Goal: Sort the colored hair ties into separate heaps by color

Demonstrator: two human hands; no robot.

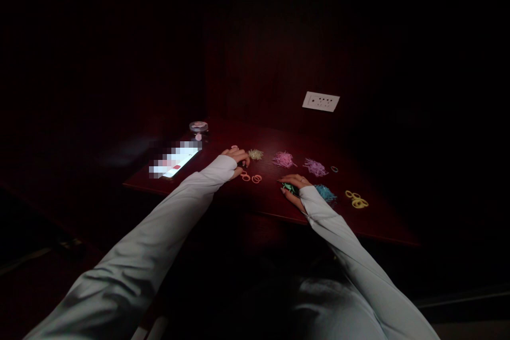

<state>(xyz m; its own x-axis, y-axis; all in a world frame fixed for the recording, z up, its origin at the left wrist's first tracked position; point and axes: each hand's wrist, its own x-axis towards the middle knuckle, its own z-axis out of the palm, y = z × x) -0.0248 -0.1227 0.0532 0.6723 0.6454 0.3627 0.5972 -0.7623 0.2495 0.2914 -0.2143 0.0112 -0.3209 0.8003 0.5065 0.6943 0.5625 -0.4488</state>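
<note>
My left hand (238, 158) rests on the dark red table, fingers bent and a little apart, with nothing visible in them. Orange rings like hair ties (256, 179) lie just below its fingertips, and a pale yellow pile of thin strips (256, 154) is to its right. A small pink thing (234, 147) shows behind its knuckles. My right hand (297, 183) curves around a green pile of small strips (290, 188), thumb and fingers apart; the palm side is partly hidden. Beside its wrist sits a teal pile (325, 193).
Pink (283, 159) and purple (316, 167) piles lie farther back. Yellow rings (357, 200) and one dark ring (334, 169) are at the right. On the left are a lit phone (181, 162) and a round clear container (198, 126). A socket panel (321, 101) is on the wall.
</note>
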